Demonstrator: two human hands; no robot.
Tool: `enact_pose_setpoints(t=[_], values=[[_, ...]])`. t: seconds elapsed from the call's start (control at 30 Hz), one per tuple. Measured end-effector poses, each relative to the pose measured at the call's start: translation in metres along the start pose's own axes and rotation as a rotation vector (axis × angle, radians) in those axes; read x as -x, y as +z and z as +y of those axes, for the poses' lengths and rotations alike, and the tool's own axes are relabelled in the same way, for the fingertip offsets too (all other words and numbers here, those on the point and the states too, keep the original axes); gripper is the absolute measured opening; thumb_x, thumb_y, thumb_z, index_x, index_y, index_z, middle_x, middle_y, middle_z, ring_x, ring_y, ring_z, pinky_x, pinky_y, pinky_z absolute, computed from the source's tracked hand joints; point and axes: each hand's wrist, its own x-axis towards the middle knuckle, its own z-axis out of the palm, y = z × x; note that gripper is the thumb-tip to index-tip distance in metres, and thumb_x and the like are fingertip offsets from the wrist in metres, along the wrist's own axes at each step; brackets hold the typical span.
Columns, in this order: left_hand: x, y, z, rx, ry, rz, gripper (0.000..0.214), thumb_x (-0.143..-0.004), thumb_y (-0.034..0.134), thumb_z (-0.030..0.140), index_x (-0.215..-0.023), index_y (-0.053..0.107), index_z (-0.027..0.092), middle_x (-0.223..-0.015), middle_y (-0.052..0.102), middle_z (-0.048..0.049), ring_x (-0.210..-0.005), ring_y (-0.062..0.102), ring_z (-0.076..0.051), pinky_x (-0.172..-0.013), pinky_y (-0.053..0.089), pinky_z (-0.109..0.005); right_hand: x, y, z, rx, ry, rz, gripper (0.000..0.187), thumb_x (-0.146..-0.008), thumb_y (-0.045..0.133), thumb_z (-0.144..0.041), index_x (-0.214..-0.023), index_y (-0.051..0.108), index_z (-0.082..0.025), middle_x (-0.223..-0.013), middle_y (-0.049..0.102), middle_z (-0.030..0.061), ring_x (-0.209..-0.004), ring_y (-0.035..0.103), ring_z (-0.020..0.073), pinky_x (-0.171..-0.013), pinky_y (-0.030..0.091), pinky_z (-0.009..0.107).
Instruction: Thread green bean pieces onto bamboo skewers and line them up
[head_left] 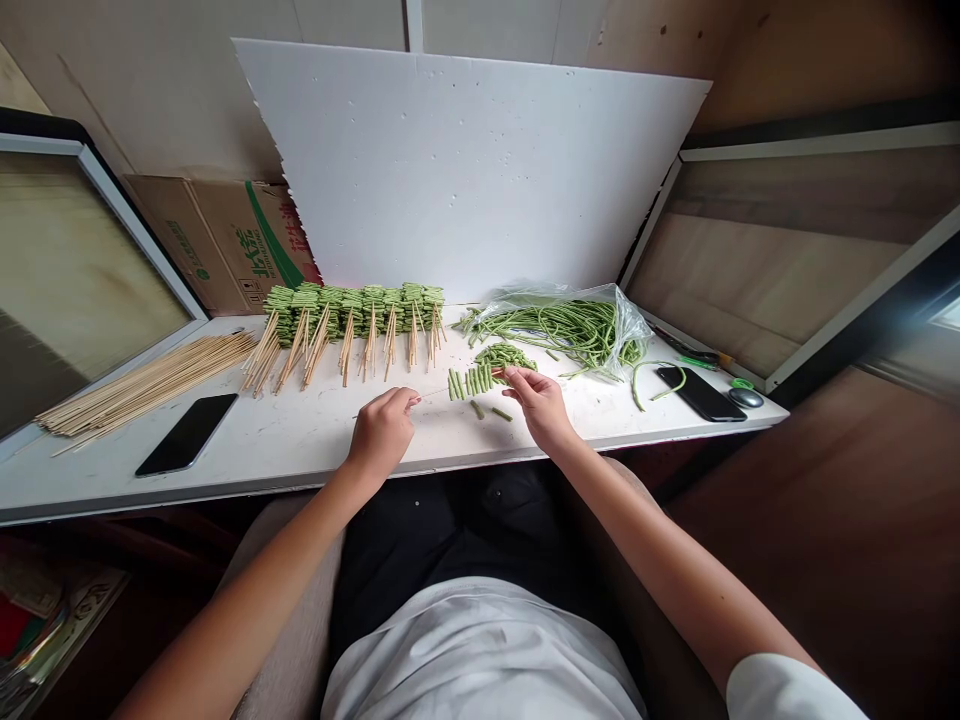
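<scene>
Your left hand (382,432) is closed in a pinch on a thin bamboo skewer (429,393), and your right hand (540,405) pinches at the end of a row of cut green bean pieces (469,381) that appear threaded on it. They should be light and firm but prone to splitting, so take hold close to the skewer, not at a cut end. Two loose bean pieces (477,409) lie on the white table (300,445) at 12 o'clock, just below a heap of chopped beans (504,357). At 1 o'clock, a clear plastic bag (626,330) holds long uncut beans (559,330) — likely limp and tangly. At 11 o'clock stands a row of filled skewers (352,320); bare skewers (146,385) lie bundled at 10 o'clock.
</scene>
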Motion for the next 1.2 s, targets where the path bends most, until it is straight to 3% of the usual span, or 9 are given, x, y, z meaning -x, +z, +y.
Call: enact_pose_setpoints(t=[0.33, 1.2], values=[[0.004, 0.005, 0.003, -0.052, 0.083, 0.039, 0.036, -0.080, 0.046, -0.008, -0.088, 0.069, 0.019, -0.082, 0.077, -0.0049, -0.074, 0.073, -0.021, -0.060, 0.049, -0.027, 0.003, 0.002, 0.007, 0.002, -0.003, 0.060, 0.038, -0.080, 0.086, -0.059, -0.092, 0.086, -0.023, -0.110, 0.083, 0.0100, -0.119, 0.072, 0.0308, -0.087, 0.057, 0.037], [0.003, 0.004, 0.002, -0.061, 0.084, 0.045, 0.039, -0.078, 0.045, -0.009, -0.088, 0.070, 0.019, -0.082, 0.076, -0.0049, -0.073, 0.073, -0.021, -0.061, 0.049, -0.027, 0.011, 0.009, 0.009, -0.115, 0.026, 0.106, 0.034, -0.075, 0.091, -0.053, -0.090, 0.084, -0.023, -0.103, 0.082, 0.0086, -0.108, 0.072, 0.0262, -0.084, 0.056, 0.035]])
